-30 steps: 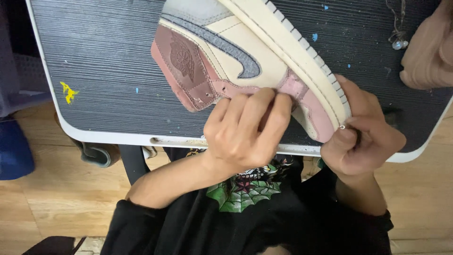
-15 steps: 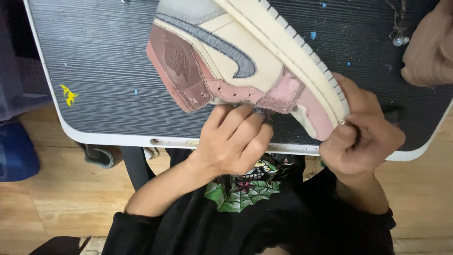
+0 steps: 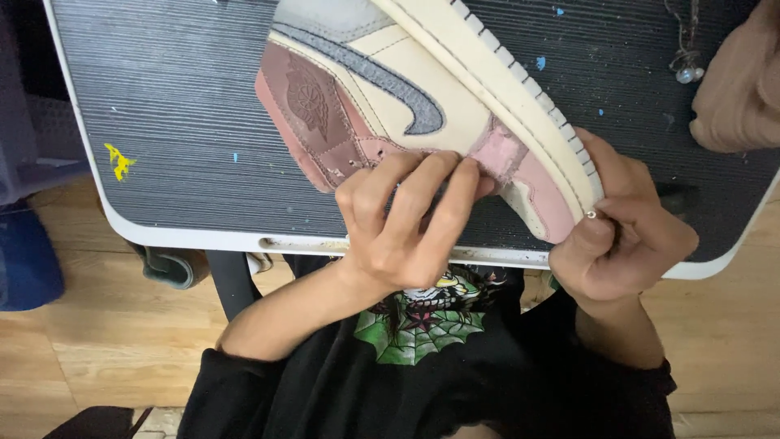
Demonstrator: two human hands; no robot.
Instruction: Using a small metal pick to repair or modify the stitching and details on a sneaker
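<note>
Sneaker (image 3: pixel 422 106): pink, cream and grey, it lies on its side over the dark ribbed desk (image 3: pixel 179 122) | your left hand (image 3: pixel 406 223): fingers closed on the lace edge | your right hand (image 3: pixel 621 236): closed around the toe, holding it

Cream, pink and maroon high-top sneaker (image 3: pixel 422 106), grey swoosh, tilted sideways, sole upward-right

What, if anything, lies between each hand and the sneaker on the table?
Nothing visible does. The left hand rests its fingers straight on the pink side of the sneaker, and the right hand grips its toe end directly. A brown shape at the table edge lies apart from both.
</note>
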